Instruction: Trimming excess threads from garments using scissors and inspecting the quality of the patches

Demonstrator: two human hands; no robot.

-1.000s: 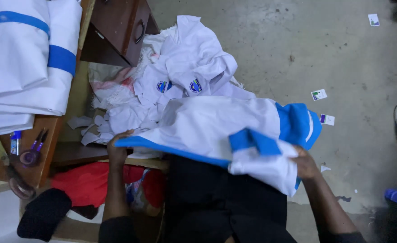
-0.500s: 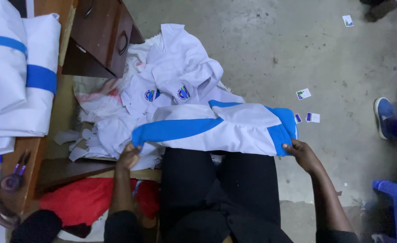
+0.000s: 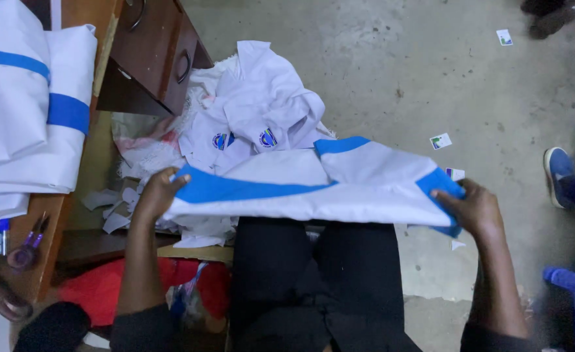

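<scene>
A white garment with blue bands [image 3: 313, 186] is stretched flat above my lap between both hands. My left hand [image 3: 159, 193] grips its left end at a blue band. Its right end, at a blue corner, is gripped by my right hand [image 3: 471, 207]. Just beyond the garment lies a pile of white shirts with small round badges [image 3: 255, 117] on the floor. My black trousers [image 3: 313, 280] show under the garment.
Folded white cloth with blue stripes [image 3: 27, 111] is stacked on a wooden desk [image 3: 147, 55] at the left, with scissors [image 3: 30, 238] near its edge. White scraps [image 3: 115, 208] lie below. Small labels [image 3: 440, 141] dot the concrete floor. Someone's blue shoe [image 3: 558, 173] is at the right.
The garment was bunched on my lap a second ago. My hands have drawn apart and pulled it out flat and taut between them.
</scene>
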